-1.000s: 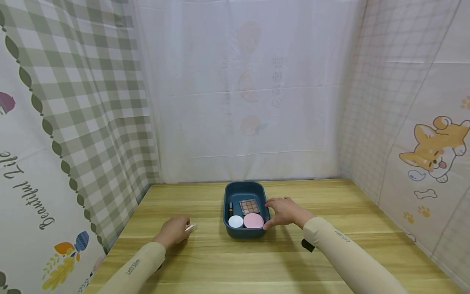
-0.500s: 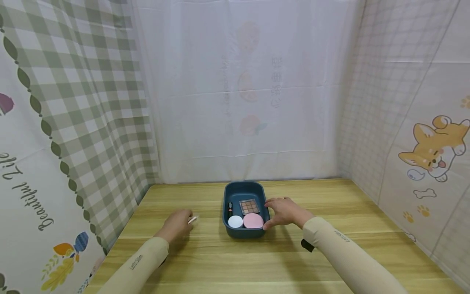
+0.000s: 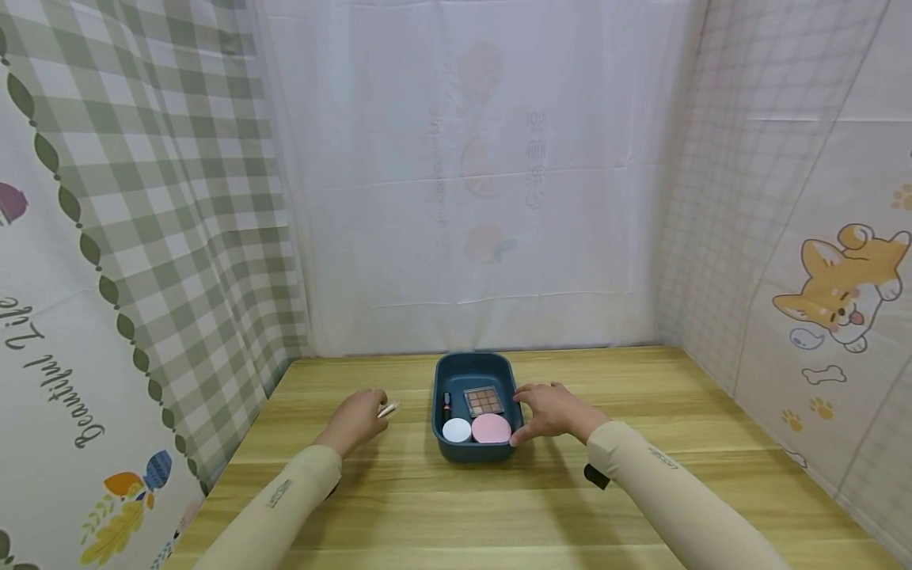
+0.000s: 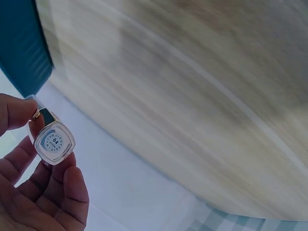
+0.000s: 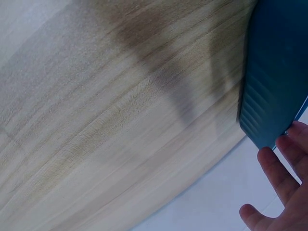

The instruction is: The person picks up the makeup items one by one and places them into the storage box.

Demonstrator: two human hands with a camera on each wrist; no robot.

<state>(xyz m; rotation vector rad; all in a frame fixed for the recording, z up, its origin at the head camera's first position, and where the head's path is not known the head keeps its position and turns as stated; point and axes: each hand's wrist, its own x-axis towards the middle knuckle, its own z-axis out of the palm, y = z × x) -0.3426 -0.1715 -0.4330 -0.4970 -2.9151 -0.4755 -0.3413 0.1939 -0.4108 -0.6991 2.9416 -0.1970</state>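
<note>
In the head view, my left hand (image 3: pixel 356 422) is above the table, left of the blue bin (image 3: pixel 476 454). Between thumb and fingers it pinches a slim lip gloss tube (image 4: pixel 55 143), whose clear squarish base bears a round "04" label and faces the left wrist camera. My right hand (image 3: pixel 554 412) is at the bin's right side, fingers spread and fairly straight, with fingertips (image 5: pixel 265 155) touching near the rim. Inside the bin lie an eyeshadow palette (image 3: pixel 484 400), a pink round case (image 3: pixel 492 428), a white round case (image 3: pixel 457 430) and a slim black cosmetic tube (image 3: pixel 446 408).
The bin stands on a wood-grain table (image 3: pixel 456 514), toward its back edge. A white cloth (image 3: pixel 399 237) hangs behind, a green checked curtain (image 3: pixel 214 198) borders the left, and a printed cloth with a cartoon dog (image 3: pixel 848 293) borders the right.
My left hand has moved right and away from me, nearer the bin, carrying the lip gloss tube. The right hand and the bin have stayed in place.
</note>
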